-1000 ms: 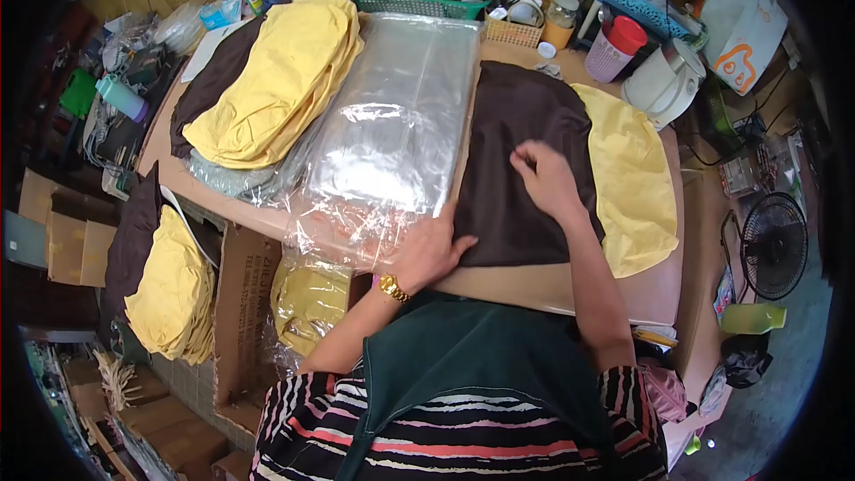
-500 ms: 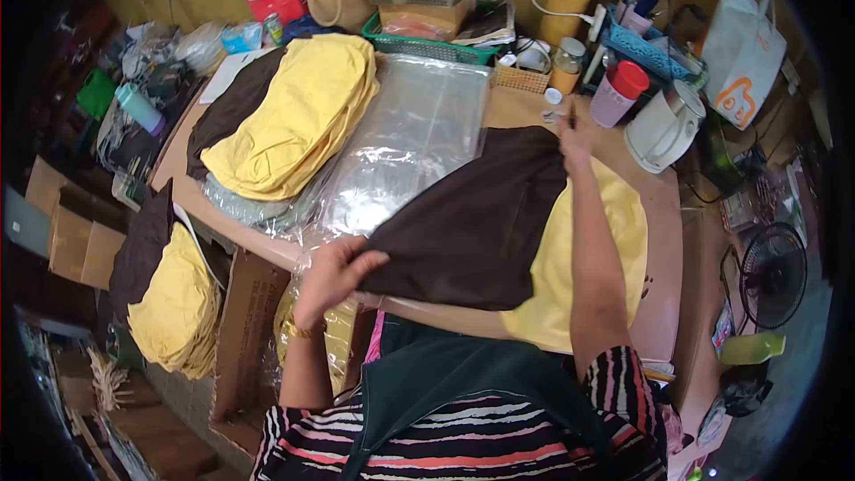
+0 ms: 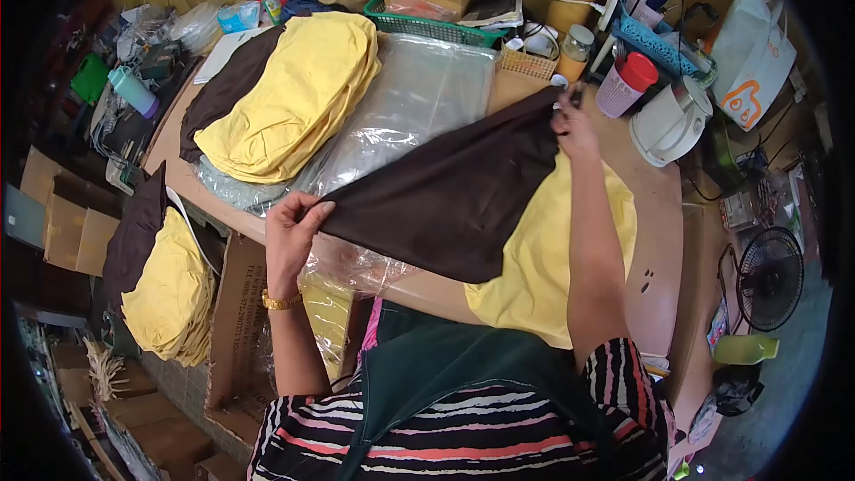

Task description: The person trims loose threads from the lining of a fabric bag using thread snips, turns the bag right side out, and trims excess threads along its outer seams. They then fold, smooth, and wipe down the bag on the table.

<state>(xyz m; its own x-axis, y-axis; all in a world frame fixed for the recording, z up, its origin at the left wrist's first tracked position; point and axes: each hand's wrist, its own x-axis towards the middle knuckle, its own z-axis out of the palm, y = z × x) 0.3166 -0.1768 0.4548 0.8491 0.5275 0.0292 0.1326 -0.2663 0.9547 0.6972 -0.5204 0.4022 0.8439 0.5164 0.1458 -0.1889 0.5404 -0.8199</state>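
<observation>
A dark brown and yellow cloth piece (image 3: 445,187) is stretched over the near side of the table. My left hand (image 3: 292,236) pinches its left corner between thumb and fingers, with a gold-coloured band on that wrist. At the far right corner, my right hand (image 3: 574,129) is closed on the brown edge. A small dark item also shows at its fingers, too blurred to name. The cloth's yellow part (image 3: 543,258) lies under my right forearm and hangs over the table's front edge. Behind the cloth lie clear plastic bags (image 3: 410,98).
A stack of yellow and brown cloth pieces (image 3: 289,98) lies at the table's left; another stack (image 3: 169,289) hangs lower left. An open cardboard box (image 3: 240,330) stands below the front edge. Right of the table are a white kettle (image 3: 668,125), a red-and-pink cup (image 3: 623,85) and a fan (image 3: 771,278).
My left hand has moved left and away from me, gripping the cloth's corner, and the brown part is pulled tauter. My right hand has shifted slightly, still at the far corner.
</observation>
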